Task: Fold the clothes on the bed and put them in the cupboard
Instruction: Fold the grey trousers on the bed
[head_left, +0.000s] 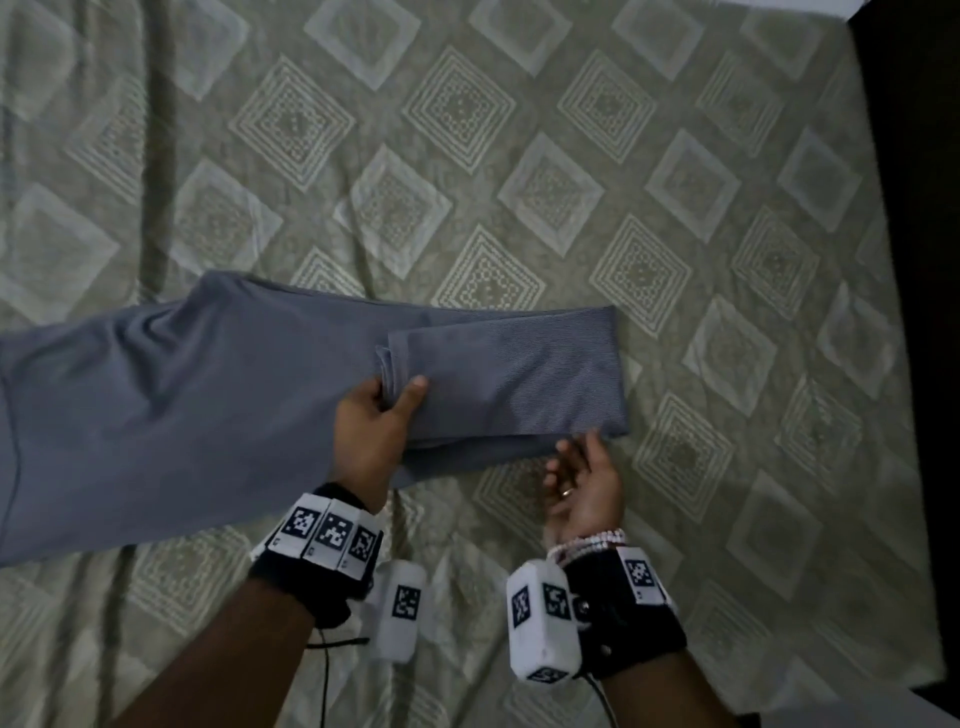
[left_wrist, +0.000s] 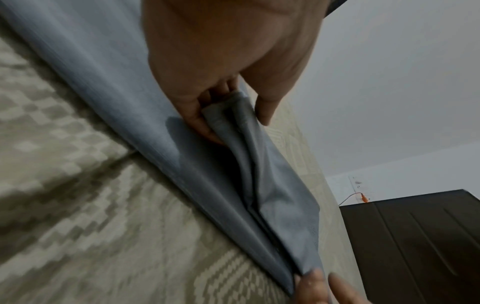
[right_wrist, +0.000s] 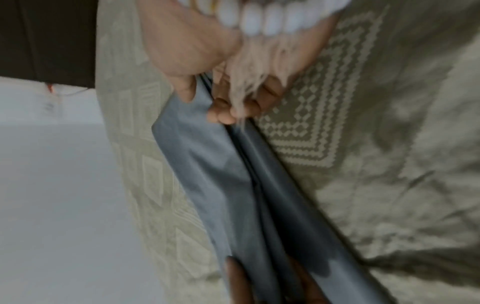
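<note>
A grey garment (head_left: 208, 395) lies across the bed, its right end folded back over itself. My left hand (head_left: 395, 392) pinches the folded-back hem between thumb and fingers. The left wrist view shows that hand (left_wrist: 233, 115) with the bunched hem of the garment (left_wrist: 272, 185) in its grip. My right hand (head_left: 576, 449) is at the near right corner of the fold, palm turned up. In the right wrist view this hand (right_wrist: 205, 100) has its thumb on top of the garment (right_wrist: 221, 185) and its curled fingers beneath the edge.
An olive bedspread (head_left: 519, 156) with pale diamond patterns covers the bed, with open room beyond the garment. A dark wooden panel (head_left: 914, 260) runs along the bed's right edge. A white wall with a socket and an orange cable (left_wrist: 361, 197) shows in the left wrist view.
</note>
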